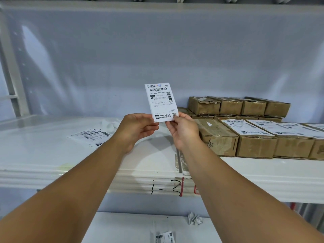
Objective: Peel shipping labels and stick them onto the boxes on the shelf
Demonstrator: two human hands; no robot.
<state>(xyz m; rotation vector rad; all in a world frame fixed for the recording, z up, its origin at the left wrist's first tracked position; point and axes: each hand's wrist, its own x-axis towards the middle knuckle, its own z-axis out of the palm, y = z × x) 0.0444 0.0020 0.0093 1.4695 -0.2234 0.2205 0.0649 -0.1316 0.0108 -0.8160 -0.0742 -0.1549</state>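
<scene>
A shipping label (161, 102) stands upright above the shelf (52, 155), pinched at its bottom corners by the left hand (138, 128) and the right hand (182, 130). Cardboard boxes (256, 137) sit at the right, some already labelled.

Light even, cool, moderately bright, diffuse. Pale glare streaks run across the plastic backing sheet (84, 57). A soft grey shadow lies on the shelf (43, 155) near its middle. Wide-angle bowing: the shelf's front edge curves, the left upright (12, 71) leans. Large print on the label (161, 102) is sharp; print on the boxes (257, 146) at the right end smears.
</scene>
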